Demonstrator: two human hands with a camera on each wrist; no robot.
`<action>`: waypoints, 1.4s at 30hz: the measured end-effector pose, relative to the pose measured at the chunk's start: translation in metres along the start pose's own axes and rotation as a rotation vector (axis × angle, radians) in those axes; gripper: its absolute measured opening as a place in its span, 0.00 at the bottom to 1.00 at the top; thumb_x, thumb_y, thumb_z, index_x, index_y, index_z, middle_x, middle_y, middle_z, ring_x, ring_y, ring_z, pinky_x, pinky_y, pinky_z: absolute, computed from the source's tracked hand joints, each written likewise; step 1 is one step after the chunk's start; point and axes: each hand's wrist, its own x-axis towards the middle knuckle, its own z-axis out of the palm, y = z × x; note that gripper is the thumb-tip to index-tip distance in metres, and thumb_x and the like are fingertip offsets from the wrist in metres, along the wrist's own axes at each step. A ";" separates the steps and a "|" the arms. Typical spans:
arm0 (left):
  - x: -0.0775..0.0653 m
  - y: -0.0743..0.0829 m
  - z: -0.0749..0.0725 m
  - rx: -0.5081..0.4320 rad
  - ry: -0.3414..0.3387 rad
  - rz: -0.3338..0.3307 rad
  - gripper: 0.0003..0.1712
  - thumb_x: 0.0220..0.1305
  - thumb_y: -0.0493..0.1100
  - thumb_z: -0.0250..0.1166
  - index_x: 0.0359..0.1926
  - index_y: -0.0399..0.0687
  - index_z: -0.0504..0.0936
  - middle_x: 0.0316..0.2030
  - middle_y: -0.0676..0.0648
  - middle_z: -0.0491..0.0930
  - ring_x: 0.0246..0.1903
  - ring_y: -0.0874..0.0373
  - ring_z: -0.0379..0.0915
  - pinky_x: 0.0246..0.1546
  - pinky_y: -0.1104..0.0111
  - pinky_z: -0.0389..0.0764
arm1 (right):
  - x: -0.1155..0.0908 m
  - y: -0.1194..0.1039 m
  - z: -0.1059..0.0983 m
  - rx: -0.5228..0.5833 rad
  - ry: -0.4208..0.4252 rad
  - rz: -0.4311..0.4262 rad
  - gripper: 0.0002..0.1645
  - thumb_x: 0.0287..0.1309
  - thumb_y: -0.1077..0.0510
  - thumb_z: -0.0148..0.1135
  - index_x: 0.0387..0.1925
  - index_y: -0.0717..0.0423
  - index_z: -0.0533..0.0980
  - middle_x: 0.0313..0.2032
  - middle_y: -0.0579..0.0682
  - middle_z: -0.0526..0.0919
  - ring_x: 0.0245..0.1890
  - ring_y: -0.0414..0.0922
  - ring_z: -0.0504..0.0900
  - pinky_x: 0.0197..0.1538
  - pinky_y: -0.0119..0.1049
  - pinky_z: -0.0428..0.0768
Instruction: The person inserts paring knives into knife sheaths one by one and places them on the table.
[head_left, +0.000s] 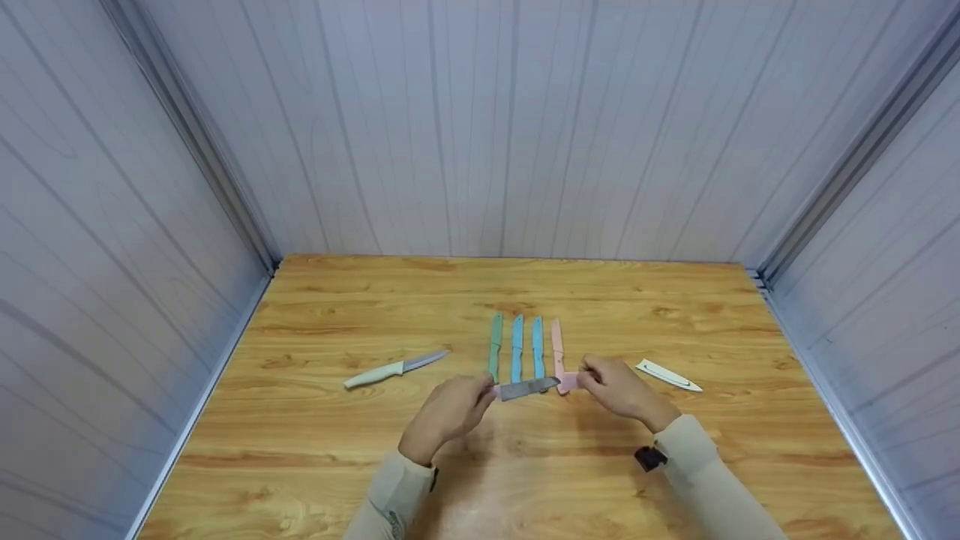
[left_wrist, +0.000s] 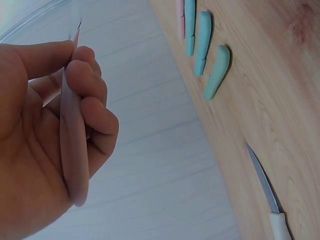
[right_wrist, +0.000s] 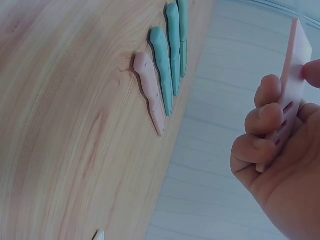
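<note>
My left hand (head_left: pixel 450 409) grips a pink-handled knife (left_wrist: pixel 74 145) by its handle, and the bare grey blade (head_left: pixel 529 388) points right. Between the fingers and thumb of my right hand (head_left: pixel 621 386) is a pink blade sheath (right_wrist: pixel 292 75) with slots along it. Its mouth faces left, with the blade tip right at it in the head view. Beyond the hands lie a green knife (head_left: pixel 495 346), two blue knives (head_left: pixel 517 349) (head_left: pixel 538 345) and a pink knife (head_left: pixel 557 346), side by side in their sheaths.
A white-handled knife (head_left: pixel 382 373) lies unsheathed on the left of the wooden table (head_left: pixel 300 465), blade pointing right and away. A white sheath (head_left: pixel 669 375) rests to the right of my right hand. Pale panel walls (head_left: pixel 480 150) enclose the table at the back and both sides.
</note>
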 end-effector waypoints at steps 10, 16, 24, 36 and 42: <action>0.001 0.000 0.000 0.057 0.011 0.024 0.13 0.71 0.44 0.53 0.27 0.52 0.70 0.17 0.58 0.62 0.16 0.65 0.56 0.19 0.72 0.59 | 0.000 0.002 -0.001 0.003 -0.008 -0.025 0.11 0.69 0.53 0.50 0.29 0.47 0.71 0.21 0.41 0.70 0.18 0.36 0.65 0.25 0.32 0.67; 0.002 -0.001 0.001 0.050 0.007 0.036 0.15 0.71 0.44 0.53 0.24 0.52 0.68 0.15 0.57 0.58 0.15 0.65 0.53 0.19 0.72 0.57 | 0.001 0.007 0.003 0.058 -0.009 -0.044 0.11 0.70 0.53 0.50 0.29 0.48 0.71 0.20 0.41 0.69 0.18 0.36 0.64 0.25 0.32 0.67; 0.004 -0.002 0.000 0.051 -0.009 0.038 0.13 0.71 0.44 0.53 0.26 0.52 0.70 0.15 0.57 0.61 0.15 0.65 0.54 0.18 0.72 0.58 | 0.002 0.006 0.003 0.047 -0.009 -0.011 0.13 0.69 0.50 0.50 0.28 0.48 0.70 0.20 0.41 0.68 0.19 0.37 0.63 0.25 0.32 0.65; 0.001 -0.005 0.001 0.014 -0.020 0.024 0.11 0.71 0.44 0.53 0.30 0.50 0.74 0.18 0.58 0.66 0.16 0.65 0.59 0.20 0.71 0.62 | 0.002 0.006 0.002 0.070 -0.008 0.036 0.13 0.70 0.50 0.48 0.30 0.49 0.71 0.26 0.48 0.75 0.22 0.41 0.69 0.26 0.34 0.69; 0.003 -0.005 0.002 0.013 -0.048 0.011 0.13 0.72 0.45 0.52 0.28 0.52 0.73 0.15 0.57 0.63 0.15 0.65 0.55 0.18 0.72 0.58 | 0.004 0.008 0.004 0.059 -0.012 0.007 0.13 0.70 0.50 0.49 0.29 0.49 0.70 0.22 0.44 0.70 0.19 0.38 0.64 0.26 0.33 0.67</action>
